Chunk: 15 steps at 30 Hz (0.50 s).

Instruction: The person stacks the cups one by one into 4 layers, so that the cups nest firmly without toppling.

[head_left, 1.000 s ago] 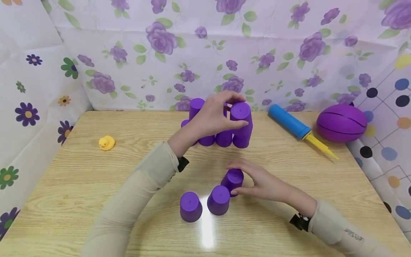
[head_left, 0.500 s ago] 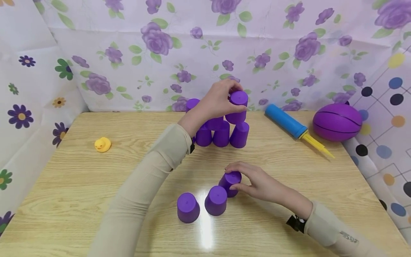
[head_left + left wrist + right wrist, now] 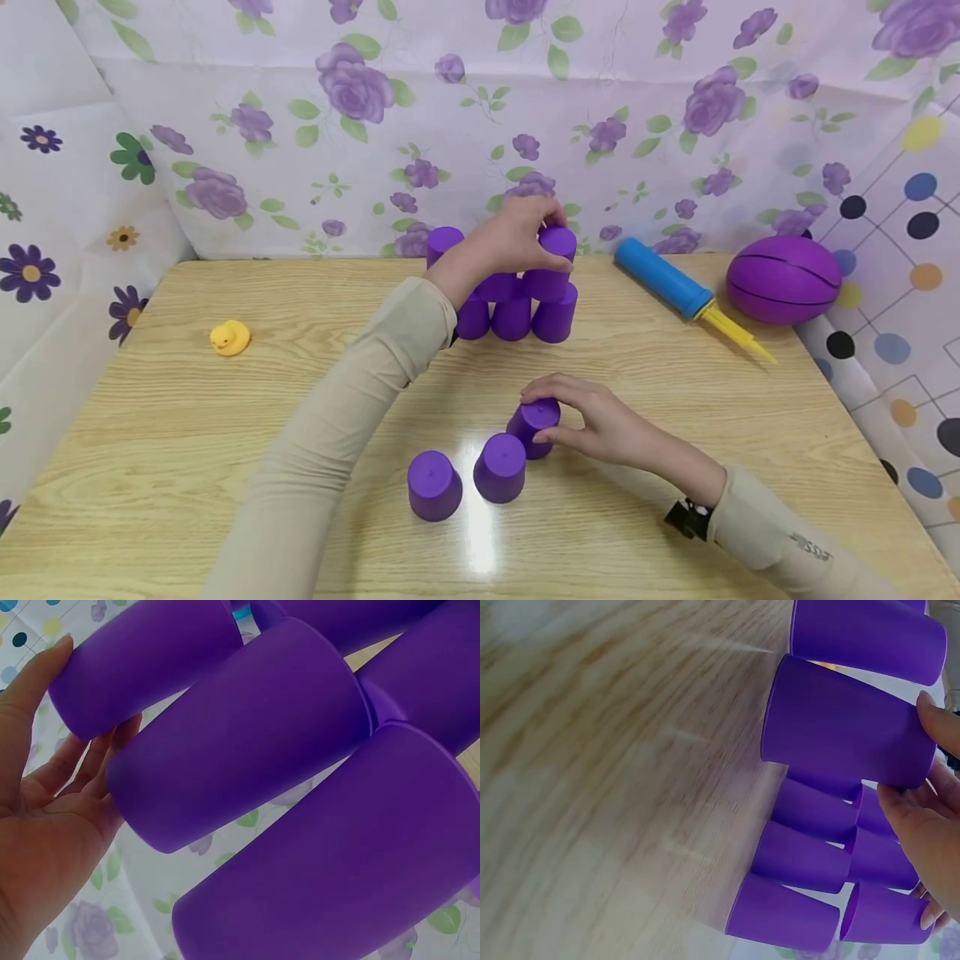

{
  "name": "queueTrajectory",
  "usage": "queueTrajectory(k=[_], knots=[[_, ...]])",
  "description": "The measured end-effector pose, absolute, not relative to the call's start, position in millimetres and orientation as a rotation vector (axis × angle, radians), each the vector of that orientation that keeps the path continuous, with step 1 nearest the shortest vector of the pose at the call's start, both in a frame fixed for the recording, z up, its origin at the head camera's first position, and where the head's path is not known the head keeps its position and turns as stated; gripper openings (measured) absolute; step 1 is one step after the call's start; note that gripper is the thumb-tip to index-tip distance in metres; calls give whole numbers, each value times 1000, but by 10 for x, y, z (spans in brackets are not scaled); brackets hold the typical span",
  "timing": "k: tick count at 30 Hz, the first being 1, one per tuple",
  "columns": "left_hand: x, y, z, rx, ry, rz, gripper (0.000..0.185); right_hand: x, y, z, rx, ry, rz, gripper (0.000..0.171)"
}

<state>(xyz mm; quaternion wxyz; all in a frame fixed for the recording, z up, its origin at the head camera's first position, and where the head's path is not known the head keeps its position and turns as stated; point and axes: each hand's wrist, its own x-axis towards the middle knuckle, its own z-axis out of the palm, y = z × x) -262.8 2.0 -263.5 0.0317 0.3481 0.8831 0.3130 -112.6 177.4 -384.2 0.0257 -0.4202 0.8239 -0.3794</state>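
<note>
Head view alone showing purple ball (image 3: pixel 783 279), left hand (image 3: pixel 513 237) pinching upper purple cup (image 3: pixel 548 286), right hand (image 3: pixel 600 423) gripping rightmost front cup (image 3: pixel 529 427)

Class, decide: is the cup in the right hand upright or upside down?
Upside down: the cup shows its closed base on top, its wider rim below.

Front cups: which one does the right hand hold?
The rightmost cup, farthest back: the right hand grips it; the left cup and middle cup stand untouched.

Purple-flowered sheeting (image 3: pixel 442 125) backs a glossy wood-grain table (image 3: pixel 150 450).
</note>
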Motion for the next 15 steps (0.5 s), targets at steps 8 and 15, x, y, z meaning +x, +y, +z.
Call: queueTrajectory(k=[8,15], knots=[[-2661,27,-2656,1033,2727,870,46,-1116,1772,-3862,-1293,2536,-1195,37],[-2672,46,-2660,976,2778,746,49,-1101,1784,-3875,-1315,2575,-1174,38]])
